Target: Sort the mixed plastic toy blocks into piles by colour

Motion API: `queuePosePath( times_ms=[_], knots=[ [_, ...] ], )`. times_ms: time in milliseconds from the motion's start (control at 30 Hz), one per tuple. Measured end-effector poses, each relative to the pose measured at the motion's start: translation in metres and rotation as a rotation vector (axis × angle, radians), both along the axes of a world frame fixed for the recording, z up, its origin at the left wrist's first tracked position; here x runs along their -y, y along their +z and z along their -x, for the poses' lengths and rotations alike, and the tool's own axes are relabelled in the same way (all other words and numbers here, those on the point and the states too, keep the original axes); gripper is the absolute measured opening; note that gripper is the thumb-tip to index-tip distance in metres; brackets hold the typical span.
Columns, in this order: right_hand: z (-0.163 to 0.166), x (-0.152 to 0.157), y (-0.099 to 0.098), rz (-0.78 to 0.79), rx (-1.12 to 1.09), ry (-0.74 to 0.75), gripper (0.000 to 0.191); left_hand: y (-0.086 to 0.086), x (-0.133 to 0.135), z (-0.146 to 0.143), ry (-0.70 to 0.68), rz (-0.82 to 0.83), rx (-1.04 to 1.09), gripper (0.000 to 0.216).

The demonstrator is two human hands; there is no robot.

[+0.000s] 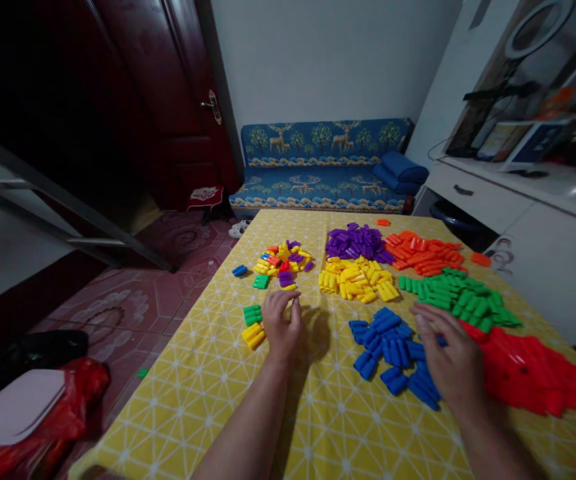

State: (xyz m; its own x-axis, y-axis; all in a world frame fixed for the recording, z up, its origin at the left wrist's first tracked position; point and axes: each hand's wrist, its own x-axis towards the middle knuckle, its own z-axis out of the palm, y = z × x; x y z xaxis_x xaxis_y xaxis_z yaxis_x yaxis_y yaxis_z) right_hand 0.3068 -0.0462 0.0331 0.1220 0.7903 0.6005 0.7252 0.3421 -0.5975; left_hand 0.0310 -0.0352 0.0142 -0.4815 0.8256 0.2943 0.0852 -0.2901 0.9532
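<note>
My left hand (282,323) hovers over the table, its fingers loosely curled and the thumb a little apart from them; no piece shows between the fingertips. Just left of it lie a green toy block (253,315) and a yellow toy block (253,335), both ribbed plastic. Beyond it is a small mixed-colour heap of blocks (283,260). My right hand (451,360), fingers stretched out, is over the right edge of the blue block pile (388,340), beside the red block pile (533,370). Nothing is seen in it, though its palm is hidden.
Purple blocks (355,241), orange blocks (423,253), yellow blocks (355,278) and green blocks (461,297) form separate piles on the yellow patterned tablecloth (208,400). Behind the table stands a blue sofa (318,180); a white cabinet (533,247) is at right. A green piece (143,373) lies on the floor.
</note>
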Motion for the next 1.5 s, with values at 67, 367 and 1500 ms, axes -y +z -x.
queuePosePath(
  times_ms=[67, 367, 1500],
  knots=[
    [0.046, 0.005, 0.001, 0.048, -0.069, 0.183, 0.024, 0.001, 0.002, 0.014, 0.195, 0.065, -0.278, 0.015],
    [0.167, 0.028, -0.024, 0.184, -0.007, 0.548, 0.016, -0.009, 0.003, 0.054, 0.404, 0.586, -0.912, 0.027],
    [0.166, 0.015, -0.053, 0.210, -0.343, 0.451, 0.027, -0.011, -0.030, 0.055, -0.093, 0.281, -0.985, 0.042]
  ],
)
